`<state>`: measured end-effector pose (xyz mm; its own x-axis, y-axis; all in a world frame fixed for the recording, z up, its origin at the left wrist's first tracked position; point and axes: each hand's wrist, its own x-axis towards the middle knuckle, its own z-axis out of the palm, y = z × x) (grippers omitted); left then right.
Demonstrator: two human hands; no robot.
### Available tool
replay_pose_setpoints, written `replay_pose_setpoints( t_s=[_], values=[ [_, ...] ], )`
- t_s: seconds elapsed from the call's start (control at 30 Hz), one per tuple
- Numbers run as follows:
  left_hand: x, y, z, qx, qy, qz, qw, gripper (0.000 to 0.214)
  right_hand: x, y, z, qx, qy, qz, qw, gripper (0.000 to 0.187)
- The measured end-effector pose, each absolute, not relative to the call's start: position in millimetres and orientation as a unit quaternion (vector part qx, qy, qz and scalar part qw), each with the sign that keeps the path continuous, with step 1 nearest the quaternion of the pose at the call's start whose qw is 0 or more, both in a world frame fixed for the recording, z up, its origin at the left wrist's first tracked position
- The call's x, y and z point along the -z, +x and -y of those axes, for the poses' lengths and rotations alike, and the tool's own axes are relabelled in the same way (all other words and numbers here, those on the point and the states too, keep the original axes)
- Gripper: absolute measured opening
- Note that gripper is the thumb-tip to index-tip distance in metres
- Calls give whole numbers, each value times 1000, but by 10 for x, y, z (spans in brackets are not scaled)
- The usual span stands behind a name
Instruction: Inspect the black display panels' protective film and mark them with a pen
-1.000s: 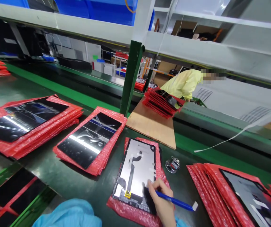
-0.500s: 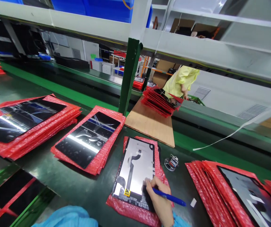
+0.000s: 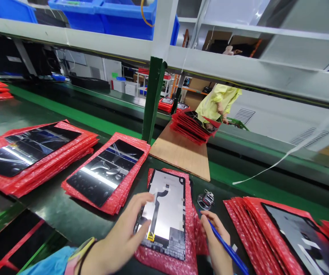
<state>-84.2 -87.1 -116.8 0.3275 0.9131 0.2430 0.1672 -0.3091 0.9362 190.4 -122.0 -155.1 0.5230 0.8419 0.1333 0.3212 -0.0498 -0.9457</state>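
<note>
A tablet screen panel lies back side up, its pale back showing a dark flex cable and a yellow-edged connector, on red bubble-wrap sleeves. My left hand reaches over the panel's left edge with thumb and fingers apart; whether the fingertips touch it I cannot tell. To the right of the panel, my right hand is closed around a blue pen, near the edge of the red sleeve. A small metal object with a round base sits just beyond this hand.
Sleeves topped with glossy black panels lie to the left, another stack beyond. At right stands a stack of red sleeves. Behind are a wooden board, a green post and a person in yellow.
My left hand has come in over the panel's left side. My right hand has moved off the panel to the right, still with the pen. The view has tilted slightly upward.
</note>
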Motion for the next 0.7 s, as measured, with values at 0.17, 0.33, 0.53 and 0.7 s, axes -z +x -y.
replay_pose_setpoints(
  t_s=[0.17,0.33,0.53,0.7],
  values=[
    [1507,-779,437,-291,595,-471,583,57,1685,1854,1258,-221,-679,533,453,36],
    [1517,-735,321,-262,548,-515,604,65,1947,1816,1196,-74,-618,677,392,30],
    [1479,-639,244,-246,544,-524,607,49,2089,1777,1104,-81,-602,672,424,31],
    [1278,-589,152,-299,606,-502,541,26,1998,1749,1132,-99,-596,661,445,28]
  ],
)
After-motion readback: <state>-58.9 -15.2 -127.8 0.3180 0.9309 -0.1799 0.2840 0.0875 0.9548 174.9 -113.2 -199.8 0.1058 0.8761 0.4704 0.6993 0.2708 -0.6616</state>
